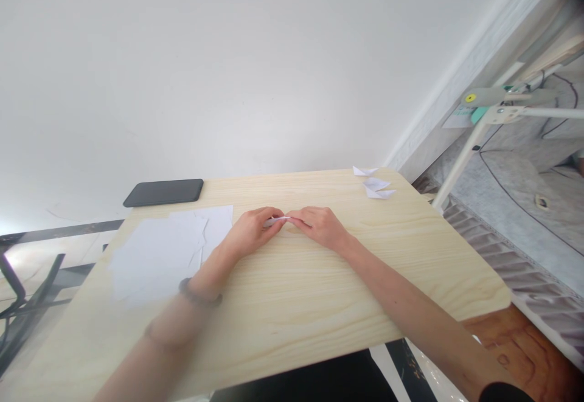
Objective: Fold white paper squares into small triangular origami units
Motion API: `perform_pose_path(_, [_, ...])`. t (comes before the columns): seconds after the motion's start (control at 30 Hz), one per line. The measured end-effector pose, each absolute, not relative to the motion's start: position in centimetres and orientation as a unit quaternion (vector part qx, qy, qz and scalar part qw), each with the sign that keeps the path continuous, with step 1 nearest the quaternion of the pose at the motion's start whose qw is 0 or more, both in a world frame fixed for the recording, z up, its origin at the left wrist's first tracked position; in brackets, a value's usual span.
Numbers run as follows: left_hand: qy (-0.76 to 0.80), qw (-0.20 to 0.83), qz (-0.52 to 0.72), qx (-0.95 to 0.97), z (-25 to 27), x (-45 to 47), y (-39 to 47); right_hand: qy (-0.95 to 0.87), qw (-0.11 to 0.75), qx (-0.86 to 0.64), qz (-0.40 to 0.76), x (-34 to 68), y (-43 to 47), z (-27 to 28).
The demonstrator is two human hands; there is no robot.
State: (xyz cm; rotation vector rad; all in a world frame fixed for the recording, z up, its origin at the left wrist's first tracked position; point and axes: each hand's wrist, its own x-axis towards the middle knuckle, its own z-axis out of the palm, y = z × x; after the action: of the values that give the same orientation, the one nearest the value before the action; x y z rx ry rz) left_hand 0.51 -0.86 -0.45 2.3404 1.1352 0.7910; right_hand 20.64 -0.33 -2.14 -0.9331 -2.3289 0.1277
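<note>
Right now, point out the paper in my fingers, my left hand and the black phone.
Paper (271,222): head view, visible white part.
Left hand (247,232): head view, its back.
Black phone (164,193): head view, middle of upper face.

There is one worktop (283,304), one phone (164,193) and one bracelet (201,294). Two hands show, a left hand (256,230) and a right hand (322,227), with one small paper piece (272,222) between them. Folded papers (378,194) number three. White sheets (155,247) number more than one, overlapping too much for an exact count.

A white wall (228,73) stands behind a pale table (296,304).
</note>
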Motion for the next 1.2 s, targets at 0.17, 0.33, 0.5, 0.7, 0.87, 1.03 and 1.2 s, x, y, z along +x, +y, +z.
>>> perform_pose_path(0.17, [0.423, 0.284, 0.292, 0.81, -0.4, 0.7, -0.9, -0.868, 0.34, -0.355, 0.071, 20.7, -0.2, -2.3])
perform_pose_path(0.33, [0.396, 0.257, 0.315, 0.823, -0.1, 1.0, -1.0, -0.867, 0.333, -0.351, 0.117, 20.6, -0.6, -1.7])
perform_pose_path(0.5, [0.414, 0.249, 0.324, 0.813, -0.7, 0.8, -0.7, -0.835, 0.362, -0.381, 0.164, 20.6, -0.3, -2.1])
perform_pose_path(0.7, [0.4, 0.23, 0.335, 0.822, -1.0, 0.5, -0.2, -0.831, 0.383, -0.359, 0.184, 20.7, 0.2, -2.4])
perform_pose_path(0.87, [0.392, 0.225, 0.349, 0.821, -0.9, 0.4, -0.2, -0.843, 0.373, -0.358, 0.146, 20.9, 0.1, -2.0])
perform_pose_path(1.03, [0.402, 0.215, 0.325, 0.829, -1.2, 0.2, -0.1, -0.862, 0.333, -0.369, 0.102, 20.7, -0.1, -1.9])
perform_pose_path(1.2, [0.387, 0.21, 0.299, 0.846, -1.1, 0.6, -0.3, -0.879, 0.303, -0.359, 0.083, 20.2, -0.6, -1.6])
